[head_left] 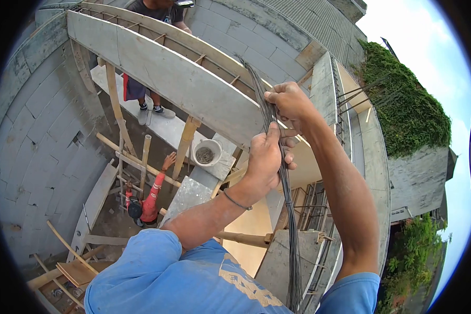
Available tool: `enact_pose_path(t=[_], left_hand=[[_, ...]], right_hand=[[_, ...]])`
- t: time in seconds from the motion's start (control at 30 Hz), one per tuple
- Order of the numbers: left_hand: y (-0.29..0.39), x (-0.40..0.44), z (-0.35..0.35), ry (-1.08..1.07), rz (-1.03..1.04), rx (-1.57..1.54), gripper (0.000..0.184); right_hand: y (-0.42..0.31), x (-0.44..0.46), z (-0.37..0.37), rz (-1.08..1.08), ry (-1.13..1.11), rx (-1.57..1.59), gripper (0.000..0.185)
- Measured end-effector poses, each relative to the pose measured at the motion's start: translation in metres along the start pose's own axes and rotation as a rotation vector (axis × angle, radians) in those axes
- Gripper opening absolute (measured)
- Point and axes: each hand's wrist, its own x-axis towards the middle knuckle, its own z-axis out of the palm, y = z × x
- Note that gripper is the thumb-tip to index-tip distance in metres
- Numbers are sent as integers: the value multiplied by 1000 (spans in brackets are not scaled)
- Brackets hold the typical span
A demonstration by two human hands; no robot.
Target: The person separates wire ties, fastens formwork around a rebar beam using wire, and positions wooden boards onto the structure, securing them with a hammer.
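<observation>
A long bundle of thin dark wires (289,209) hangs down in front of my chest, its upper end leaning over the edge of a grey formwork board (193,83). Wrapped round the bundle at mid-height is my left hand (269,154), thumb pointing up. Just above it, my right hand (293,107) pinches near the wires with thumb and forefinger. Whether that pinch holds a single wire is too small to tell. Rebar shows inside the formwork channel behind the board.
Below stand a white bucket (206,153) on planks, bamboo poles (188,141) and a person in a red shirt (149,206) with one arm raised. Another person (159,10) stands beyond the formwork. More formwork with protruding rebar (350,97) is at right.
</observation>
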Motion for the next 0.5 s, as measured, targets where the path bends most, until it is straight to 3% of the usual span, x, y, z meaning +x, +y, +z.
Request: enact_pose_path(t=[0.3, 0.5], left_hand=[[1, 11, 12, 32, 73, 33, 44], [-6, 6, 13, 35, 90, 104, 46]], right_hand=[[-14, -43, -20, -3, -87, -96, 28], [-9, -58, -35, -167, -29, -248, 26]])
